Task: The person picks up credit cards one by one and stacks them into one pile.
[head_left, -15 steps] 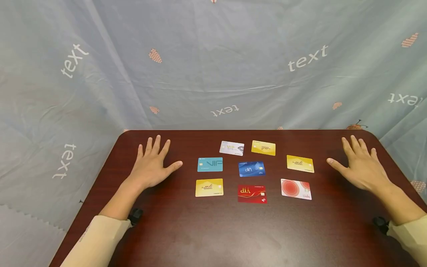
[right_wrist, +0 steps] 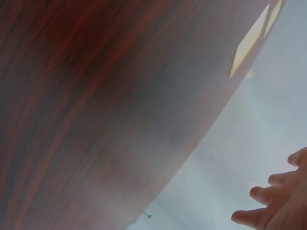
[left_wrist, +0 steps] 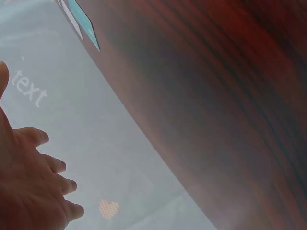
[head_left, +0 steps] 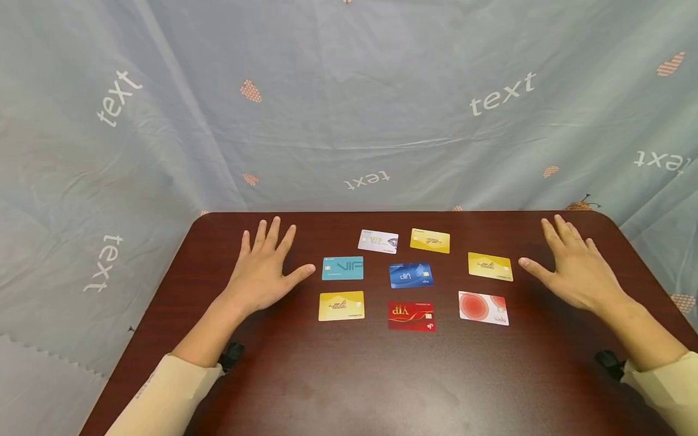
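Note:
Several bank-style cards lie flat and apart on the dark table. My left hand [head_left: 262, 275], fingers spread, is over the table to their left and holds nothing; its thumb points toward the teal VIP card [head_left: 342, 268] and the lower-left gold card [head_left: 341, 306]. On the other side my right hand [head_left: 580, 272] spreads its fingers likewise, thumb tip close to the right gold card [head_left: 490, 266]. Between them lie a silver VIP card [head_left: 378, 241], an upper gold card [head_left: 430, 240], a blue card [head_left: 411, 275], a red card [head_left: 411, 316] and a white card with pink circles [head_left: 483, 307].
The reddish-brown table [head_left: 349, 381] has rounded far corners. Behind it and to both sides hangs a grey-blue curtain [head_left: 349, 109] printed with words and hearts. A black band [head_left: 232, 355] shows at the left wrist, and a similar one [head_left: 609, 363] at the right.
Both hands have moved inward, the left one to the right and the right one to the left, nearer the cards. The cards lie as before.

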Action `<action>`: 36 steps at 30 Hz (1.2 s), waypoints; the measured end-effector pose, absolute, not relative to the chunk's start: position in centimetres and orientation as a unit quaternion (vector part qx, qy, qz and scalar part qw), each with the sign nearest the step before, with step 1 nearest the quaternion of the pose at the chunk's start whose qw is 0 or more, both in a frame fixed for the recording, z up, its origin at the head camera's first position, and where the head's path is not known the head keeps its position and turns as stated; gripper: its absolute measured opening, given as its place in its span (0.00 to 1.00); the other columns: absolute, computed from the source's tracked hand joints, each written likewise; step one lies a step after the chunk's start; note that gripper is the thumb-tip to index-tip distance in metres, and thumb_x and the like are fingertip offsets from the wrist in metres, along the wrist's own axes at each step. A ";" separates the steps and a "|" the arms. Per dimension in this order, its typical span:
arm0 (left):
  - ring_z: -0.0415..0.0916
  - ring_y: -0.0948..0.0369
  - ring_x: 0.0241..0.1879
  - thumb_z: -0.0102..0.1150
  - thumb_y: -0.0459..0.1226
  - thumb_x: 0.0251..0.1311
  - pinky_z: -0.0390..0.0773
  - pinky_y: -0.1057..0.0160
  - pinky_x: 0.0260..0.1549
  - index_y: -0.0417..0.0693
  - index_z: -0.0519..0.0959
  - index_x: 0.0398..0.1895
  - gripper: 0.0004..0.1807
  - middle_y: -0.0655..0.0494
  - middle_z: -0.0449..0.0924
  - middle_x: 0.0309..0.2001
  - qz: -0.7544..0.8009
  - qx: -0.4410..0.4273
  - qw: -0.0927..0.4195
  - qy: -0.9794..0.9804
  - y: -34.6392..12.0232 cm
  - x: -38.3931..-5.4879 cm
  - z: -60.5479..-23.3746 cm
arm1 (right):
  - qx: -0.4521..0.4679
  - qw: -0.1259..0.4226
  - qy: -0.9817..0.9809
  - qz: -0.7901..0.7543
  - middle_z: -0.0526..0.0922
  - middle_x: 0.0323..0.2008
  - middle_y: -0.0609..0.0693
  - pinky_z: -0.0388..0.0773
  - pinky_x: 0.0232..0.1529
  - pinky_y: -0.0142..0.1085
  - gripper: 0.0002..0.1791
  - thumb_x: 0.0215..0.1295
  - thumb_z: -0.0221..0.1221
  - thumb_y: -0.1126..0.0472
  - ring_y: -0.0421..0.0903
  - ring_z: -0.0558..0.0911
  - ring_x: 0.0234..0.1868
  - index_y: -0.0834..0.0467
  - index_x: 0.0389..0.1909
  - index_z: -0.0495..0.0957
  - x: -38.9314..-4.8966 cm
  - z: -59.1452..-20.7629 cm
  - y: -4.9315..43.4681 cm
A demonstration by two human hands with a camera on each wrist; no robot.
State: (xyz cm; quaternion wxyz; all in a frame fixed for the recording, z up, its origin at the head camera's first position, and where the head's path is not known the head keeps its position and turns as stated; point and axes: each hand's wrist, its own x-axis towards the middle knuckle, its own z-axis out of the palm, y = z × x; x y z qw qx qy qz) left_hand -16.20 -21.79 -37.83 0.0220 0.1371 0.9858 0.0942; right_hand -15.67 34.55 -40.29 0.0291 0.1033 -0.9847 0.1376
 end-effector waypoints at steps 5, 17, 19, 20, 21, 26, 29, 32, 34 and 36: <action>0.29 0.39 0.82 0.52 0.68 0.70 0.29 0.33 0.76 0.45 0.50 0.85 0.53 0.37 0.38 0.84 0.102 0.157 0.006 0.982 -20.2 -15.8 -37.8 | 0.117 0.033 -0.982 0.141 0.44 0.81 0.72 0.47 0.72 0.73 0.54 0.76 0.56 0.36 0.71 0.49 0.80 0.67 0.83 0.43 -15.0 -39.8 33.3; 0.39 0.42 0.83 0.59 0.66 0.67 0.35 0.35 0.77 0.46 0.56 0.84 0.53 0.41 0.47 0.84 0.125 0.207 -0.024 0.970 -17.2 -14.5 -38.0 | 0.159 0.062 -0.974 0.150 0.48 0.82 0.67 0.62 0.67 0.69 0.55 0.71 0.62 0.37 0.72 0.61 0.75 0.66 0.83 0.48 -13.7 -38.8 30.2; 0.43 0.42 0.82 0.60 0.66 0.66 0.37 0.36 0.78 0.46 0.57 0.83 0.52 0.43 0.48 0.83 0.135 0.212 -0.024 0.968 -16.7 -14.2 -38.1 | 0.163 0.062 -0.973 0.154 0.49 0.82 0.65 0.64 0.65 0.69 0.55 0.71 0.63 0.37 0.72 0.62 0.75 0.65 0.83 0.49 -13.5 -38.7 29.7; 0.45 0.42 0.82 0.61 0.65 0.66 0.38 0.37 0.78 0.46 0.58 0.83 0.52 0.43 0.50 0.83 0.145 0.214 -0.022 0.966 -16.5 -14.1 -38.1 | 0.165 0.062 -0.972 0.156 0.50 0.82 0.65 0.65 0.64 0.69 0.54 0.70 0.63 0.37 0.71 0.63 0.75 0.65 0.83 0.50 -13.4 -38.7 29.4; 0.47 0.42 0.81 0.62 0.64 0.66 0.40 0.37 0.78 0.46 0.59 0.83 0.51 0.43 0.51 0.83 0.157 0.216 -0.020 0.963 -16.2 -13.9 -38.2 | 0.167 0.062 -0.971 0.158 0.51 0.82 0.65 0.66 0.63 0.69 0.54 0.70 0.63 0.37 0.71 0.63 0.74 0.65 0.82 0.51 -13.3 -38.7 29.2; 0.55 0.43 0.78 0.67 0.60 0.64 0.51 0.37 0.76 0.47 0.63 0.81 0.49 0.46 0.57 0.81 0.242 0.211 0.009 0.947 -15.0 -13.3 -38.4 | 0.175 0.061 -0.969 0.161 0.55 0.80 0.64 0.70 0.60 0.69 0.54 0.68 0.65 0.37 0.71 0.66 0.73 0.64 0.82 0.53 -13.0 -38.8 27.9; 0.58 0.46 0.77 0.71 0.57 0.62 0.56 0.36 0.73 0.47 0.65 0.80 0.48 0.48 0.61 0.79 0.285 0.203 0.021 0.937 -14.4 -13.1 -38.4 | 0.178 0.054 -0.969 0.163 0.56 0.80 0.64 0.71 0.59 0.70 0.54 0.68 0.65 0.36 0.70 0.66 0.73 0.64 0.82 0.54 -12.7 -38.9 27.2; 0.61 0.47 0.75 0.75 0.53 0.59 0.58 0.36 0.72 0.47 0.68 0.78 0.46 0.49 0.65 0.76 0.316 0.197 0.028 0.928 -13.8 -12.9 -38.4 | 0.180 0.044 -0.968 0.170 0.56 0.80 0.62 0.72 0.58 0.70 0.54 0.68 0.65 0.35 0.69 0.65 0.73 0.64 0.81 0.55 -12.4 -39.0 26.5; 0.62 0.48 0.75 0.76 0.51 0.58 0.59 0.36 0.72 0.48 0.69 0.77 0.45 0.50 0.67 0.75 0.331 0.190 0.033 0.923 -13.5 -12.9 -38.4 | 0.181 0.038 -0.967 0.175 0.57 0.80 0.62 0.73 0.57 0.69 0.54 0.67 0.65 0.34 0.68 0.65 0.74 0.63 0.81 0.57 -12.3 -39.1 25.9; 0.62 0.48 0.74 0.77 0.49 0.59 0.59 0.36 0.72 0.48 0.70 0.76 0.44 0.50 0.68 0.74 0.344 0.185 0.041 0.920 -13.2 -12.8 -38.5 | 0.182 0.032 -0.966 0.182 0.58 0.80 0.61 0.75 0.56 0.68 0.53 0.67 0.65 0.35 0.67 0.66 0.74 0.62 0.81 0.58 -12.2 -39.3 25.4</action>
